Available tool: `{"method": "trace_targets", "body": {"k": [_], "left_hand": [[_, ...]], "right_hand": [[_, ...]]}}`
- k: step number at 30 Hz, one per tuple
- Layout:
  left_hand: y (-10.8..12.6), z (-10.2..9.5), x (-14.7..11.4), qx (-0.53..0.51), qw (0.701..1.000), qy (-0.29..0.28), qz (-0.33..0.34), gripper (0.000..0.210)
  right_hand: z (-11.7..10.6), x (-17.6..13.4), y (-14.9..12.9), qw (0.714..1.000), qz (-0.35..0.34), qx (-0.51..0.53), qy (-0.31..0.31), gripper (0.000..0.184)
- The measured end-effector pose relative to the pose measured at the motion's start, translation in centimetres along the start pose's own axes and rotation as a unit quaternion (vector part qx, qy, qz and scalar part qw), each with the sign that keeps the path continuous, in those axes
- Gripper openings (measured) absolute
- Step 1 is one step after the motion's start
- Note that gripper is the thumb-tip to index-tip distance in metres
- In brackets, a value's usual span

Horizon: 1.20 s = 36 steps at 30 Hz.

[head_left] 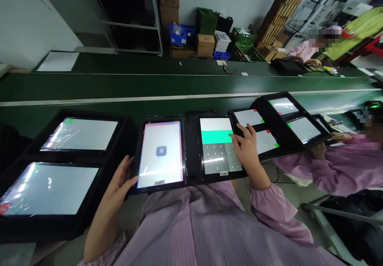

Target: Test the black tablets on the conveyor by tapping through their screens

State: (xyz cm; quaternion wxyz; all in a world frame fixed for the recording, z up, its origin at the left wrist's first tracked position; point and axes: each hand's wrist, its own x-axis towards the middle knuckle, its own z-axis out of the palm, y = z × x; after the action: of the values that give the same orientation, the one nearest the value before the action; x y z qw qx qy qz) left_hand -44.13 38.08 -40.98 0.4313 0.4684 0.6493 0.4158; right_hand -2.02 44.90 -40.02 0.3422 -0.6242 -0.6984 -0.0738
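Observation:
Before me a black tray (pixel 193 148) holds two lit tablets side by side. The left tablet (pixel 161 134) has a pale screen with a pinkish border and a small grey icon in the middle. On the right tablet (pixel 217 158) a calculator keypad shows under a green band. My left hand (pixel 121 182) rests at the tray's left edge, thumb on the left tablet's lower corner, fingers apart. My right hand (pixel 247 148) is over the right tablet's right edge, index finger stretched to the green band; whether it touches the glass I cannot tell.
At left lies another black tray (pixel 110 166) with two lit tablets. To the right are more trays with tablets (pixel 303 129), beside a co-worker's pink sleeve (pixel 338 162). Beyond runs a green conveyor belt (pixel 134 86). Crates (pixel 247 52) and boxes stand behind it.

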Motion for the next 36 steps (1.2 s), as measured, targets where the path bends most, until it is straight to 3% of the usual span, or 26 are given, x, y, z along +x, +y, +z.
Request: {"method": "trace_targets", "body": {"k": [7, 11, 14, 18, 26, 28, 32, 36], "left_hand": [[-0.2, -0.2, 0.0, 0.006, 1.0, -0.001, -0.012, 0.079], [-0.3, -0.2, -0.2, 0.004, 1.0, 0.022, -0.015, 0.074], [-0.3, 0.1, -0.4, -0.002, 0.999, 0.038, -0.023, 0.07], [-0.2, 0.3, -0.5, -0.014, 0.997, 0.052, -0.047, 0.07], [-0.1, 0.1, -0.4, -0.021, 0.995, 0.059, -0.078, 0.073], [-0.1, 0.0, -0.5, -0.018, 0.994, 0.066, -0.081, 0.072], [0.5, 0.4, -0.9, -0.018, 0.991, 0.068, -0.11, 0.074], [1.7, 1.2, -0.9, -0.028, 0.986, 0.097, -0.135, 0.069]], "right_hand": [[0.0, -0.2, -0.4, 0.999, 0.004, 0.04, -0.036, 0.04], [-0.5, -0.3, -0.6, 0.999, 0.02, 0.03, -0.003, 0.037], [-1.2, -0.4, -1.9, 0.998, -0.02, 0.053, -0.008, 0.036], [-1.4, -0.7, -4.2, 0.991, -0.071, 0.093, -0.06, 0.034], [-0.7, -0.7, -6.0, 0.986, -0.117, 0.071, -0.097, 0.034], [-0.9, -0.3, -5.2, 0.991, -0.091, 0.069, -0.075, 0.035], [-1.2, 0.2, -2.2, 0.999, -0.003, 0.024, 0.034, 0.037], [-0.9, 0.2, -0.4, 0.998, 0.041, -0.012, 0.041, 0.038]]}}
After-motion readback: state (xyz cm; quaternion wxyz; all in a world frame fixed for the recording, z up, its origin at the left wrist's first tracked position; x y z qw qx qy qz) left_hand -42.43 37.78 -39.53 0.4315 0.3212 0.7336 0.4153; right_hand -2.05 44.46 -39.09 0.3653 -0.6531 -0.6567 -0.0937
